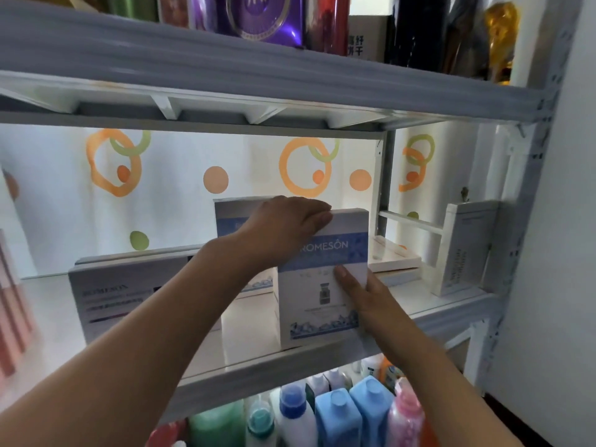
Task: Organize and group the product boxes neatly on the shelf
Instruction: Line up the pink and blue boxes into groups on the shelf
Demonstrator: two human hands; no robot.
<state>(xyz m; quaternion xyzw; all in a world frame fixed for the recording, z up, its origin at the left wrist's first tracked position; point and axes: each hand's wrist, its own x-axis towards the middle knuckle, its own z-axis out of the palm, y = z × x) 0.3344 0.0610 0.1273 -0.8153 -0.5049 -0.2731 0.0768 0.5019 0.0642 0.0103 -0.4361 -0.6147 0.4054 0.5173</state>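
- Your left hand (287, 221) lies over the top edge of the front box (322, 285), fingers curled over it toward 3 o'clock, so it grips the box from above.
- Your right hand (364, 291) presses flat against that box's right side, fingers straight and pointing to 11 o'clock; the index finger lies across the printed face.
- The front box stands upright near the front lip of the shelf (451, 304), its blue band facing you.
- A second box (232, 214) of the same look stands just behind it, toward 10 o'clock, partly hidden by your left wrist.
- A wide box (129, 295) stands at 9 o'clock from the front box, well apart from it, with another like it close behind.
- A flat white box (393, 253) lies at 2 o'clock, and a tall white box (464, 246) stands beyond it by the shelf's right post.
- Pink boxes (13, 311) stand at the far 9 o'clock edge.
- Bottles (338, 414) crowd the level below, at 6 o'clock.
- A patterned curtain (161, 175) hangs behind the shelf.
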